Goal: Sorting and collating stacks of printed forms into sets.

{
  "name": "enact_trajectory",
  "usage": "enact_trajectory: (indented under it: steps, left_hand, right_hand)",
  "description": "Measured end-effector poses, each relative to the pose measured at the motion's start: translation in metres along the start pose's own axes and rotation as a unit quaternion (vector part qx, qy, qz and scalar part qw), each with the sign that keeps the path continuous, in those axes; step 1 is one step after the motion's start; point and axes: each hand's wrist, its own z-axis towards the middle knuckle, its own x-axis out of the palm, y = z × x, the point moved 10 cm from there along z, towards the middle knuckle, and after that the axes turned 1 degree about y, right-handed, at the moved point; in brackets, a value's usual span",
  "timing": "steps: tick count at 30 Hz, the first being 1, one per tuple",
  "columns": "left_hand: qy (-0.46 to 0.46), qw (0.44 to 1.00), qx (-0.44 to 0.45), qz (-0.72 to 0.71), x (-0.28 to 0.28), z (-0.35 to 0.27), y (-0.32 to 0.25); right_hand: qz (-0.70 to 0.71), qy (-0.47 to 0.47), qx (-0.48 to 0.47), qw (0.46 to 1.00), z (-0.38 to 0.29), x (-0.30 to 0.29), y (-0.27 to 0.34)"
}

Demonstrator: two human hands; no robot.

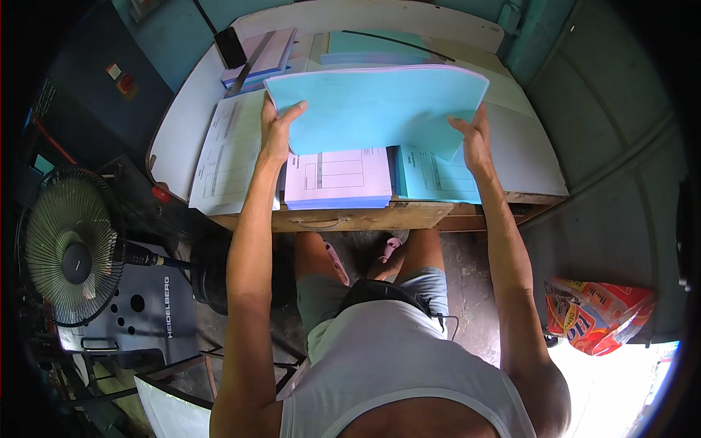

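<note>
My left hand (280, 126) and my right hand (474, 134) grip the two ends of a stack of blue and pink paper sheets (372, 109), thumbs on the blue face towards me. The sheets are raised above the table and slightly bowed. Beneath them, at the table's near edge, lie a white stack of printed forms (227, 159) at left, a pink stack of printed forms (339, 178) in the middle and a blue stack of printed forms (435, 178) at right. The held sheets hide the far parts of the pink and blue stacks.
Further back on the white table (526, 148) lie pink-topped paper stacks (274, 49) and a green-topped paper stack (372, 44) with a thin dark strip (400, 44) across it. A black box-shaped object (230, 48) is at back left. A fan (76, 263) stands left; a red plastic bag (597, 315) is at right.
</note>
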Motion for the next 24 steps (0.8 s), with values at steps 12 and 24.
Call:
enact_trajectory:
  steps: [12, 24]
  left_hand:
    - [-0.001, 0.993, 0.063, 0.095, 0.009, 0.002, -0.02]
    - [-0.018, 0.993, 0.019, 0.111, 0.004, -0.008, -0.004]
  right_hand:
    - [-0.101, 0.053, -0.046, 0.992, 0.004, 0.001, 0.008]
    - [-0.077, 0.012, -0.017, 0.997, -0.005, -0.003, 0.002]
